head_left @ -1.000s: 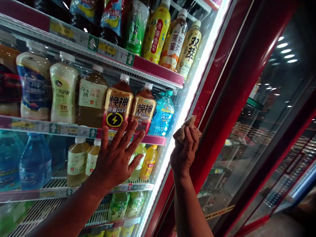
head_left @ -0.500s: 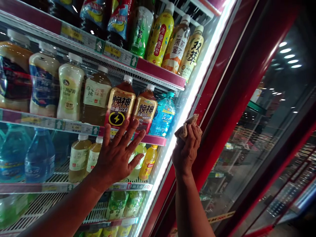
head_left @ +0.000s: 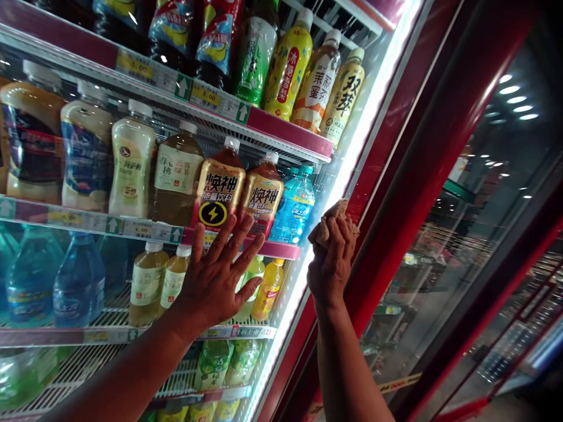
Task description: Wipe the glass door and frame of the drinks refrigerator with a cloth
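Note:
With fingers spread wide, my left hand [head_left: 215,281] is held up flat in front of the shelves of a drinks cooler. Its fingertips overlap the price strip [head_left: 152,227] below two red-and-gold energy drink bottles [head_left: 219,184]. Whether the palm touches glass I cannot tell. My right hand [head_left: 331,266] is closed around a crumpled beige-brown cloth [head_left: 323,231], at the bright light strip [head_left: 303,281] beside the red frame [head_left: 369,281]. Part of the cloth is hidden behind the fingers. A blue drink bottle [head_left: 294,205] stands just left of the cloth.
Bottles fill several shelves, among them a yellow one [head_left: 288,70] above and green ones [head_left: 214,360] below. Red uprights and a glass panel [head_left: 413,258] with reflected lights stand to the right. A wire shelf [head_left: 97,366] runs along the lower left.
The view has shifted slightly, so the shelves sit a little further right and lower. The right hand and cloth have moved slightly left against the frame. The left hand stays spread in nearly the same place.

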`<state>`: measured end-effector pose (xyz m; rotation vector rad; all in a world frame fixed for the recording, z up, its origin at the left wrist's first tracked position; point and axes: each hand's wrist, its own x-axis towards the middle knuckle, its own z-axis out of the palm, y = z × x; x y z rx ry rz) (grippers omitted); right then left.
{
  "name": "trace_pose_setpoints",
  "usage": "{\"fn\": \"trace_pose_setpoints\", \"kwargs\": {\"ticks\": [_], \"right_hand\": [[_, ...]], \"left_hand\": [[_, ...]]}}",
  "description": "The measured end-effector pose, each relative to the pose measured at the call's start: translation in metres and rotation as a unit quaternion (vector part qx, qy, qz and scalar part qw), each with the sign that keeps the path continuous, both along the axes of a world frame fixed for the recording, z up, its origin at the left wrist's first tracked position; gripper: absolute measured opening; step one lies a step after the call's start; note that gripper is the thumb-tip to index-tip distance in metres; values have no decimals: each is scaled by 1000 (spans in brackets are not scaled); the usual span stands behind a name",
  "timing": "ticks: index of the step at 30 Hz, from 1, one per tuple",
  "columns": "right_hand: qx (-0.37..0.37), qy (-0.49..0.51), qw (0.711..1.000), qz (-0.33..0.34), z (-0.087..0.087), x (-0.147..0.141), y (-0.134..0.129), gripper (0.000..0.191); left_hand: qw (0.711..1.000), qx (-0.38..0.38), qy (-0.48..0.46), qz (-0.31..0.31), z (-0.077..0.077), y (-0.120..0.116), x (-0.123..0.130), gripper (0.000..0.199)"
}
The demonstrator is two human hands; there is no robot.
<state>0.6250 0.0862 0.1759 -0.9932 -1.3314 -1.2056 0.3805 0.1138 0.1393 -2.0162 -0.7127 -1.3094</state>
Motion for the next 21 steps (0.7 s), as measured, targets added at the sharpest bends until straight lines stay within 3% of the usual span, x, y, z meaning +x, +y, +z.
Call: {"fn": "trace_pose_setpoints", "kwargs": {"ticks": [5, 12, 15, 18, 21], "right_hand": [[31, 11, 999, -10, 18, 1, 6, 59], [-8, 14, 1000, -23, -9, -23, 1, 67], [-8, 18, 999, -26, -1, -23, 2, 65], [-6, 32, 999, -23, 10, -22, 4, 62], [-4, 27, 1000, -15, 4, -28, 5, 64]], "left_hand": [[1000, 0, 4, -8, -1, 1, -3, 92], [999, -9, 9, -43, 10, -8, -15, 72], [999, 6, -16, -43, 19, -10, -24, 66], [999, 2, -50, -7, 27, -7, -33, 72], [998, -20, -58, 16, 30, 0, -42, 81]]}}
